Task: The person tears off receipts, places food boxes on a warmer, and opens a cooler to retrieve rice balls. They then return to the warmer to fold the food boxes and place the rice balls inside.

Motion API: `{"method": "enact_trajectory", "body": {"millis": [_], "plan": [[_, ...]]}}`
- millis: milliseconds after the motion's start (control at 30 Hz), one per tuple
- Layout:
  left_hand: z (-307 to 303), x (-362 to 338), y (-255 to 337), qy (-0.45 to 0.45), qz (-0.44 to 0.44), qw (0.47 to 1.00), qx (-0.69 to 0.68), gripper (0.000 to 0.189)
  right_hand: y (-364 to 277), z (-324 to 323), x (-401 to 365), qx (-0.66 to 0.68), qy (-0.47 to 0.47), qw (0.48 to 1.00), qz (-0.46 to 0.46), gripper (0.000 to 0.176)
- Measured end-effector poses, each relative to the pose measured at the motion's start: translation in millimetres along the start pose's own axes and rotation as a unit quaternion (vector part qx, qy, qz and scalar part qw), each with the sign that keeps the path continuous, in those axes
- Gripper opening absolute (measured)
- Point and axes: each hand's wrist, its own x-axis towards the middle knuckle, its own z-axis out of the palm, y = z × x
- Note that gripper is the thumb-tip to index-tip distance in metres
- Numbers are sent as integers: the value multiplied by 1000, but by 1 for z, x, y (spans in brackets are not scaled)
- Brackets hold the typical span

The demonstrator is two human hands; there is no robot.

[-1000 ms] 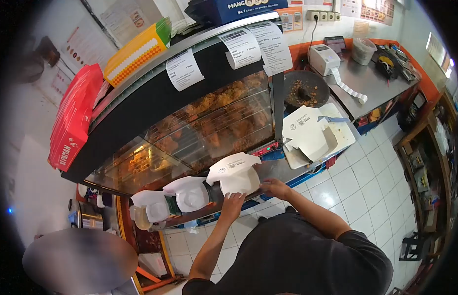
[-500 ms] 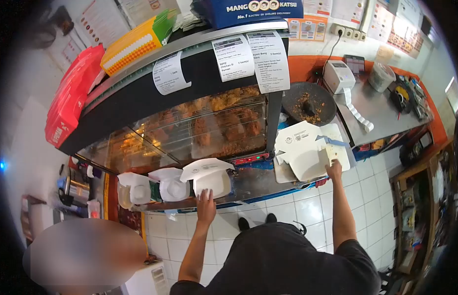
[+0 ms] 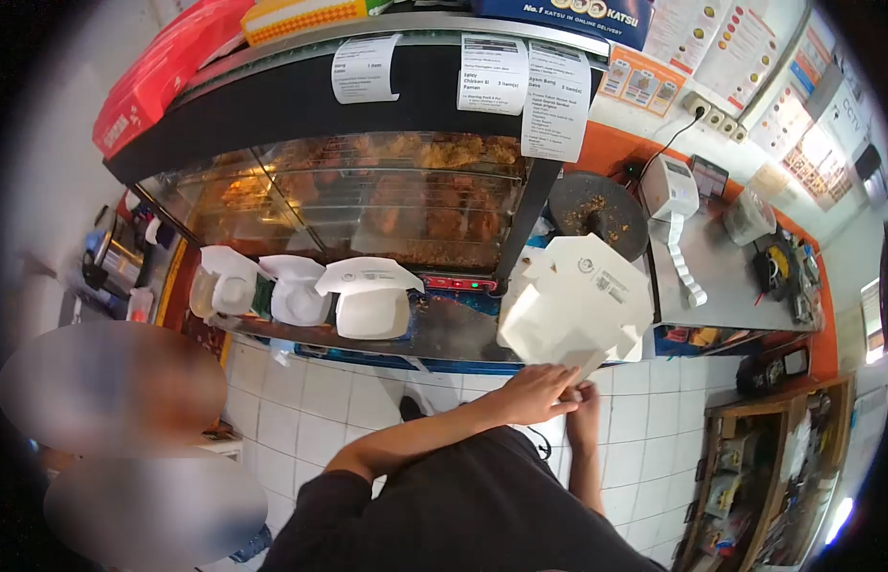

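An unfolded white carton (image 3: 582,296) lies on the worktop right of the warmer, its printed side flap to the right. At its near corner my left hand (image 3: 537,396) has its fingers closed on a small flap. Touching those fingertips is my right hand (image 3: 584,402), closed just below the flap; what it pinches, if anything, is hidden. Left of them, an open white box (image 3: 372,315) stands with its lid up, beside a second white box (image 3: 301,303) and a third one (image 3: 234,291) on the counter.
Fried food fills a glass warmer (image 3: 368,200) behind the boxes, with paper receipts (image 3: 556,105) hanging from its top. A dark stone mortar (image 3: 597,214) and a label printer (image 3: 669,187) stand at the right. Blurred people are at the lower left; a wooden shelf (image 3: 749,467) stands lower right.
My left hand has left the open white box and crossed right to the carton's near corner. My right hand has moved down and left to meet it. The carton has turned, and the view has shifted.
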Motion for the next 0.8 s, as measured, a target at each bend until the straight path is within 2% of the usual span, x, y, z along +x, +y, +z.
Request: {"method": "enact_trajectory", "body": {"millis": [33,67,133,167,200,233,267,333,400,467,500,567,600,667,733,767,800], "plan": [[-8,6,12,-57,-61,995,-60,49,1,7,-14,-17,-12,998,-63,18],[-1,4,11,-22,-69,996,-47,39,24,6,-11,-63,-48,994,-70,26],[0,0,7,-4,-101,995,-5,29,-23,31,-42,12,-114,991,-63,29],[-1,-5,8,-7,-101,995,-4,29,-20,27,-42,54,-120,989,-70,31],[-4,-11,8,79,-86,993,-2,26,-16,25,-41,98,-125,984,-78,33],[-9,-14,10,164,-70,984,1,23,-28,27,-45,159,-84,983,-41,40],[-13,-15,14,162,-72,984,4,23,-32,26,-42,200,-69,977,-27,55],[-19,-21,20,218,-69,972,-56,21,-45,27,-36,174,-46,981,-71,66],[-18,-26,18,201,-110,970,-80,24,-37,23,-18,71,-25,992,-103,73],[-22,-30,20,266,-46,949,-162,29,-46,36,-11,93,11,993,-74,61],[-18,-31,10,296,-15,943,-150,30,-39,39,-6,96,4,993,-72,61],[-31,-44,6,275,-50,949,-144,32,-30,46,8,87,-76,993,-11,48],[-39,-49,4,250,-81,954,-142,35,-26,46,9,88,-80,993,-14,48],[-54,-57,5,244,-98,956,-127,38,-37,59,3,26,-75,990,-115,32],[-64,-65,8,225,-140,958,-112,45,-28,62,0,-43,-173,972,-152,31],[-64,-67,2,223,-101,966,-87,50,-62,65,-12,-147,-248,935,-204,35],[-64,-70,0,222,-105,965,-90,50,-58,67,-13,-162,-295,925,-179,31]]}}
